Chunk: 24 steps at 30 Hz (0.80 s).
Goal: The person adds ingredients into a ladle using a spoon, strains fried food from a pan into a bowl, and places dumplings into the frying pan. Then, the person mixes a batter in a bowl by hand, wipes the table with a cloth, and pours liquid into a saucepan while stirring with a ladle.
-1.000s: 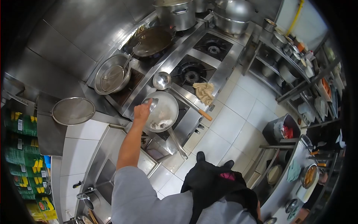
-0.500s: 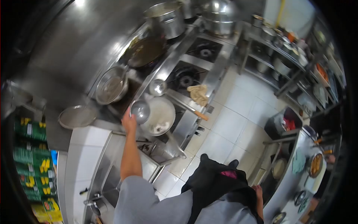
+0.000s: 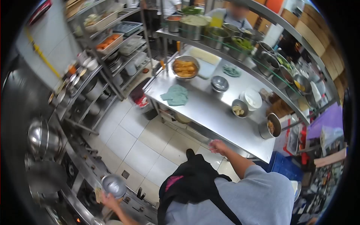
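Observation:
At lower left, my left hand (image 3: 109, 200) grips a small round metal bowl (image 3: 114, 186) by its rim, held over the front edge of the stove (image 3: 80, 179). A tan cloth (image 3: 98, 195) lies beside that hand on the stove. My right hand (image 3: 217, 146) is in front of the steel worktable (image 3: 212, 112), near its front edge. Its fingers look bent but are smeared, and whether they hold anything cannot be made out. Nearest to it on the table are a metal bowl of pale round pieces (image 3: 238, 108) and a tall metal pot of brown food (image 3: 270, 126).
Fried food fills a metal bowl (image 3: 185, 68) on the table, near a green cloth (image 3: 175, 95) and stacked small bowls (image 3: 219, 83). A shelf above carries several pots (image 3: 193, 28). A bin (image 3: 144, 95) stands at the table's left end. A person (image 3: 232, 17) is behind.
My view has swung from the stove to the worktable. My left hand has carried the metal bowl away from the white pan. My right hand has lifted from my side toward the table.

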{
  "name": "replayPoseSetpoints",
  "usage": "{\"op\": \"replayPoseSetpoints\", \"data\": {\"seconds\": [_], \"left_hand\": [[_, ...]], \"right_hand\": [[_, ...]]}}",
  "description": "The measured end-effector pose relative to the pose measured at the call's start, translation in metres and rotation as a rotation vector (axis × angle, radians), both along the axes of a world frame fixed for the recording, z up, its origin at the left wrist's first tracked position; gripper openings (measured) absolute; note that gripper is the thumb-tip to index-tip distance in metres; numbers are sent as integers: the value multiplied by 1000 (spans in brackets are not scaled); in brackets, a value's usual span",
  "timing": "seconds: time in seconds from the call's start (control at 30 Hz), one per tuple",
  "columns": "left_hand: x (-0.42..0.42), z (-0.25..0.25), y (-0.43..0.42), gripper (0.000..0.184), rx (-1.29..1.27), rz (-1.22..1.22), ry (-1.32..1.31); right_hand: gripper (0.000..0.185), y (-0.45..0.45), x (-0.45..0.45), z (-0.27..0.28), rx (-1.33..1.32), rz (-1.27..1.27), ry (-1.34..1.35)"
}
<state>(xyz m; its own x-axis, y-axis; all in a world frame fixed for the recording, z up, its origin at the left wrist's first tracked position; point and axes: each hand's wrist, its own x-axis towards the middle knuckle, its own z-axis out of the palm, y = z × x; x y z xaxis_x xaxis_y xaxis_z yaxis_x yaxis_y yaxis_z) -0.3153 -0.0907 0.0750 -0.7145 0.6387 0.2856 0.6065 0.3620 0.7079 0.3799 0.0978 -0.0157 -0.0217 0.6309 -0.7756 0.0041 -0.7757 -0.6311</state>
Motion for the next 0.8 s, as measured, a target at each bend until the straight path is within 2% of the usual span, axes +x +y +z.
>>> {"op": "replayPoseSetpoints", "data": {"seconds": [0.03, 0.07, 0.1, 0.17, 0.2, 0.27, 0.3, 0.33, 0.4, 0.47, 0.5, 0.57, 0.6, 0.63, 0.67, 0.7, 0.73, 0.77, 0.8], "left_hand": [[51, 11, 55, 59, -28, -52, -202], [68, -35, 103, 57, 109, -231, -46], [125, -12, 148, 56, -63, -298, -406], [203, -46, 224, 55, -116, -497, -563], [240, -54, 257, 56, -162, -593, -668], [335, -19, 308, 55, -300, -654, -899], [365, -25, 333, 57, -344, -714, -911], [394, -35, 356, 58, -387, -771, -925], [456, -33, 390, 52, -318, -734, -989], [488, -41, 419, 58, -415, -799, -940], [495, -46, 431, 64, -494, -843, -894], [511, -47, 443, 68, -587, -789, -1069], [506, -56, 448, 74, -608, -889, -1078], [504, -56, 445, 74, -621, -893, -1067], [494, -60, 441, 74, -597, -958, -969], [476, -86, 431, 65, -467, -1038, -971], [459, -111, 420, 57, -336, -1118, -974], [438, -112, 407, 48, -304, -1129, -960], [414, -113, 387, 44, -240, -1125, -859]], "right_hand": [[27, 5, 12, 4, 56, -166, 63], [31, 10, 25, 10, 113, -341, 121], [31, 17, 41, 12, 112, -393, 119], [34, 34, 69, 11, 215, -829, 235], [34, 44, 80, 15, 212, -866, 236], [38, 63, 104, 31, 270, -1251, 200], [38, 70, 116, 36, 265, -1277, 198], [40, 75, 128, 39, 310, -1286, 179], [43, 80, 149, 33, 348, -1305, 159], [41, 82, 175, 7, 393, -1159, 143], [41, 78, 185, -3, 385, -1148, 151], [36, 71, 200, -23, 458, -1092, 140], [33, 63, 201, -19, 457, -1020, 89], [36, 54, 205, -24, 371, -1011, 35], [38, 49, 205, -16, 393, -878, -51], [38, 44, 198, 7, 402, -834, 25], [40, 56, 175, 51, 491, -668, 110], [42, 65, 157, 74, 478, -598, 112], [45, 65, 163, 42, 482, -540, 168]]}}
